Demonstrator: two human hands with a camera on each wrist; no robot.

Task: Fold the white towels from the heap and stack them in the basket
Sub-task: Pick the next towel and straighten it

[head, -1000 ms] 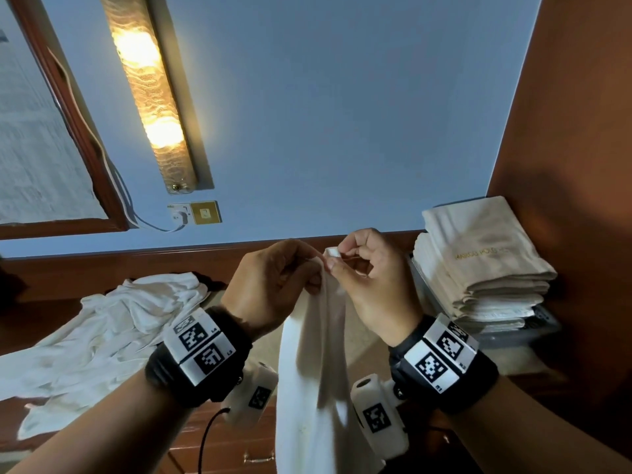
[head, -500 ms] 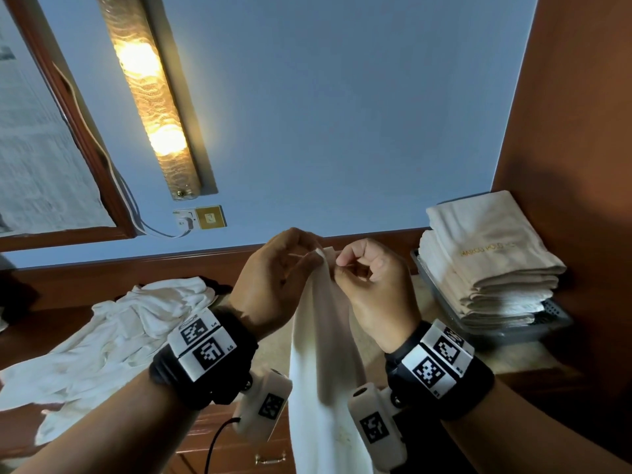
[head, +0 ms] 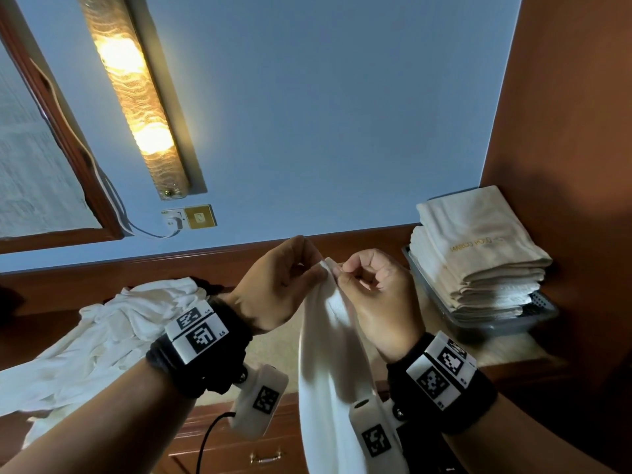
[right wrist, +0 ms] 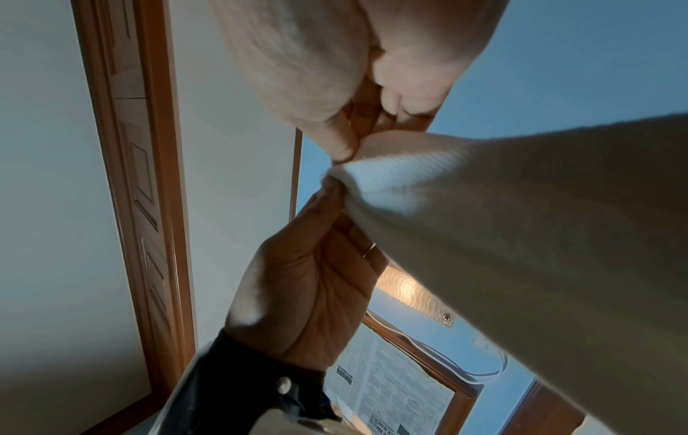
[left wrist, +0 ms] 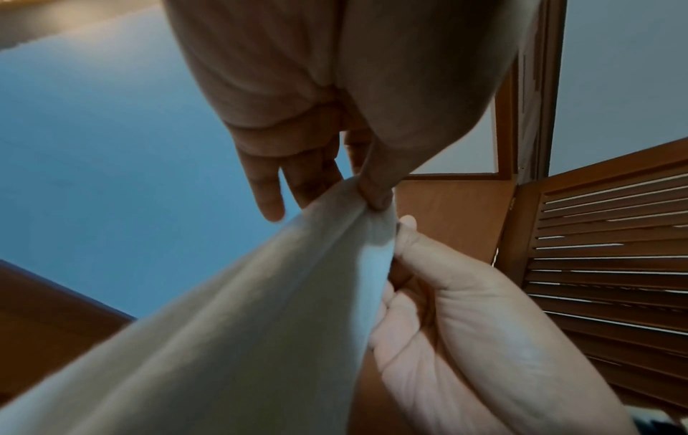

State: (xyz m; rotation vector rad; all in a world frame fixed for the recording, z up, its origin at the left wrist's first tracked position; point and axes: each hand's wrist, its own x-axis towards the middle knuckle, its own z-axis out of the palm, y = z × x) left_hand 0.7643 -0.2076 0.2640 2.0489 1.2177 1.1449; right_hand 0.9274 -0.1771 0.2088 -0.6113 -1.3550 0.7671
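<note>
Midway through the job, a person lifts one white towel in front of the basket, both hands meeting at its top edge. The left hand pinches the cloth between thumb and fingertips, with its remaining fingers held loosely straight, as the left wrist view shows; the right hand has its fingers curled in and nips the same gathered corner just beside the left. From that pinch the towel hangs straight down in a narrow bunch, well clear of the bench, and its lower end runs out of the head view.

To the right of the hands, the grey basket sits on the bench against a brown wooden wall and already holds a stack of folded towels rising well above its rim. To the left of the hands, the heap of unfolded white towels lies rumpled across the bench, spilling over its front edge.

Judging by the tall stack and the heap that remains, a good share of the work looks done, yet several towels appear to be left. The towel in hand shows no crease so far; it seems to be at the corner-matching step, with folding and stacking to come.
</note>
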